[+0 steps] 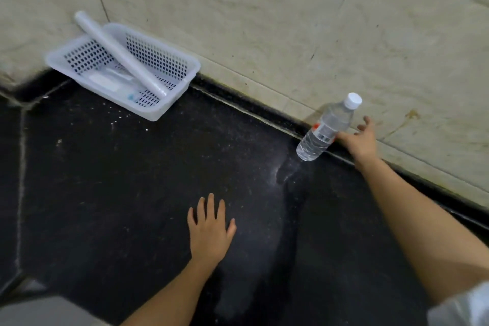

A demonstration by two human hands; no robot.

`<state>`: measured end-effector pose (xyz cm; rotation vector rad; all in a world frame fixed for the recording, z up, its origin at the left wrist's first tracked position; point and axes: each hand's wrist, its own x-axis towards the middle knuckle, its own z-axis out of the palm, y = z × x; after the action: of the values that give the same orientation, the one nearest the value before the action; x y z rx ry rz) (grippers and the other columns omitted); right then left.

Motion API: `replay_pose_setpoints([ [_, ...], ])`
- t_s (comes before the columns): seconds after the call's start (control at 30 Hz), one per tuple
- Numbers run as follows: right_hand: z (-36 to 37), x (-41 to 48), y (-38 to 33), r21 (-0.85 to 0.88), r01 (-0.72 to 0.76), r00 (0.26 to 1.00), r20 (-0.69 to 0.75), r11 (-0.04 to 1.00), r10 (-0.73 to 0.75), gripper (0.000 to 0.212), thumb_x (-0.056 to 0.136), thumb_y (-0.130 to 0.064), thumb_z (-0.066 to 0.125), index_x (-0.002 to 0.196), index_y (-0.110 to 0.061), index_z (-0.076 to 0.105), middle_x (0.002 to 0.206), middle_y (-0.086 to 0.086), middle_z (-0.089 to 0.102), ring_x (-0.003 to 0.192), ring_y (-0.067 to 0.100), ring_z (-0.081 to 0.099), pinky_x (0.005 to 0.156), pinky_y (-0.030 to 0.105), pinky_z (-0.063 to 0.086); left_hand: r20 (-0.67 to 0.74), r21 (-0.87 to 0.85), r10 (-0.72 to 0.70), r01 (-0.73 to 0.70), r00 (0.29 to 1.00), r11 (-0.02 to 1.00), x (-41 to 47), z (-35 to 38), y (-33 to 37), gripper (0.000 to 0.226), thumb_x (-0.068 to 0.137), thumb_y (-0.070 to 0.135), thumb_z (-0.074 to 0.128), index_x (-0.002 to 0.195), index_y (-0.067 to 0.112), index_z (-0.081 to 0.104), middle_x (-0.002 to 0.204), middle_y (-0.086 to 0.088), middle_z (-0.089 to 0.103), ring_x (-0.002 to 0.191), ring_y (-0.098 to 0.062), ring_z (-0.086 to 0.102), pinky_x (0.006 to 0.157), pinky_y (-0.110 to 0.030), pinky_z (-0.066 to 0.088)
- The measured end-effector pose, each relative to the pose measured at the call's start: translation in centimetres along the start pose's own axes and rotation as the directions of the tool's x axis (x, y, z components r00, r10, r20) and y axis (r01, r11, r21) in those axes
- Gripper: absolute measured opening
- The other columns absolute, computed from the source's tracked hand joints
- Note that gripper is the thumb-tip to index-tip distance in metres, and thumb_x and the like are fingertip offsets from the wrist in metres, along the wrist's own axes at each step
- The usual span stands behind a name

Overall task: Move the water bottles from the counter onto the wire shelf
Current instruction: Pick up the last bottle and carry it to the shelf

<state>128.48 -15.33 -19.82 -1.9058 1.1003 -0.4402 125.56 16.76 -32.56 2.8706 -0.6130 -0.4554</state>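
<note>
One clear plastic water bottle with a white cap and a red-and-white label stands on the black counter, close to the tiled wall at the right. My right hand is just right of it, fingers spread, the thumb touching the bottle's side near the label; the fingers are not closed around it. My left hand lies flat on the counter with fingers apart, well in front and left of the bottle, holding nothing. No wire shelf is in view.
A white perforated plastic basket sits at the back left against the wall, with a white tube leaning across it and small items inside. Beige tiled wall runs behind the counter. A grey surface shows at bottom left.
</note>
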Motion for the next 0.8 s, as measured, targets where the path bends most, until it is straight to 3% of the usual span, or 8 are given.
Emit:
replay_pose_setpoints([
  [0.17, 1.6, 0.7, -0.2, 0.132, 0.048, 0.994, 0.091, 0.990, -0.060, 0.073, 0.072, 0.003, 0.071, 0.133, -0.002, 0.031, 0.133, 0.016, 0.046, 0.112, 0.024, 0.051, 0.094, 0.034, 0.044, -0.017, 0.005, -0.006, 0.006, 1.000, 1.000, 0.2, 0.2, 0.2, 0.059, 0.074, 0.047, 0.034, 0.104, 0.009, 0.068, 0.116, -0.019, 0.065, 0.105, -0.038, 0.062, 0.083, -0.056, 0.048],
  [0.3, 2.8, 0.0, 0.9, 0.260, 0.023, 0.999, 0.022, 0.965, -0.029, 0.069, 0.070, -0.002, 0.075, 0.123, -0.008, 0.031, 0.130, 0.016, 0.046, 0.110, 0.021, 0.050, 0.100, 0.042, 0.044, -0.047, 0.021, -0.011, 0.012, 0.999, 1.000, 0.3, 0.4, 0.3, 0.060, 0.073, 0.048, 0.034, 0.105, 0.009, 0.067, 0.117, -0.019, 0.064, 0.107, -0.038, 0.061, 0.083, -0.056, 0.048],
  [0.43, 2.5, -1.9, 1.4, 0.172, 0.090, 0.995, -0.062, 0.981, -0.080, 0.065, 0.065, -0.011, 0.080, 0.110, -0.016, 0.033, 0.124, 0.011, 0.052, 0.109, 0.020, 0.053, 0.099, 0.040, 0.045, -0.046, 0.022, 0.000, 0.001, 0.999, 1.000, 0.2, 0.5, 0.4, 0.062, 0.072, 0.049, 0.034, 0.106, 0.009, 0.067, 0.118, -0.019, 0.063, 0.107, -0.038, 0.060, 0.084, -0.057, 0.047],
  [0.57, 0.7, -5.7, 2.5, 0.108, 0.094, 0.994, -0.070, 0.990, -0.087, 0.071, 0.062, -0.017, 0.082, 0.118, -0.010, 0.038, 0.118, 0.007, 0.054, 0.106, 0.020, 0.055, 0.093, 0.036, 0.046, -0.058, 0.020, 0.005, -0.004, 0.998, 1.000, 0.2, 0.5, 0.2, 0.065, 0.072, 0.051, 0.033, 0.108, 0.007, 0.065, 0.117, -0.019, 0.064, 0.107, -0.038, 0.060, 0.083, -0.057, 0.047],
  [0.67, -2.4, -10.0, 4.3, 0.101, 0.095, 0.995, -0.032, 0.990, -0.093, 0.070, 0.062, -0.011, 0.082, 0.117, -0.010, 0.039, 0.110, 0.001, 0.051, 0.101, 0.017, 0.053, 0.090, 0.033, 0.045, -0.088, -0.005, 0.013, -0.014, 0.996, 1.000, 0.0, 0.7, 0.1, 0.067, 0.072, 0.050, 0.034, 0.116, 0.005, 0.058, 0.117, -0.018, 0.064, 0.107, -0.038, 0.059, 0.084, -0.058, 0.046],
  [0.8, -8.9, -15.7, 7.9, 0.062, 0.040, 0.999, -0.013, 0.997, -0.039, 0.068, 0.062, -0.006, 0.082, 0.116, -0.009, 0.041, 0.106, 0.001, 0.052, 0.096, 0.016, 0.053, 0.083, 0.030, 0.042, -0.173, -0.014, 0.068, -0.071, 0.983, 0.997, -0.6, 0.7, 1.0, 0.068, 0.072, 0.048, 0.034, 0.118, 0.003, 0.056, 0.120, -0.021, 0.061, 0.115, -0.034, 0.037, 0.084, -0.064, 0.042],
])
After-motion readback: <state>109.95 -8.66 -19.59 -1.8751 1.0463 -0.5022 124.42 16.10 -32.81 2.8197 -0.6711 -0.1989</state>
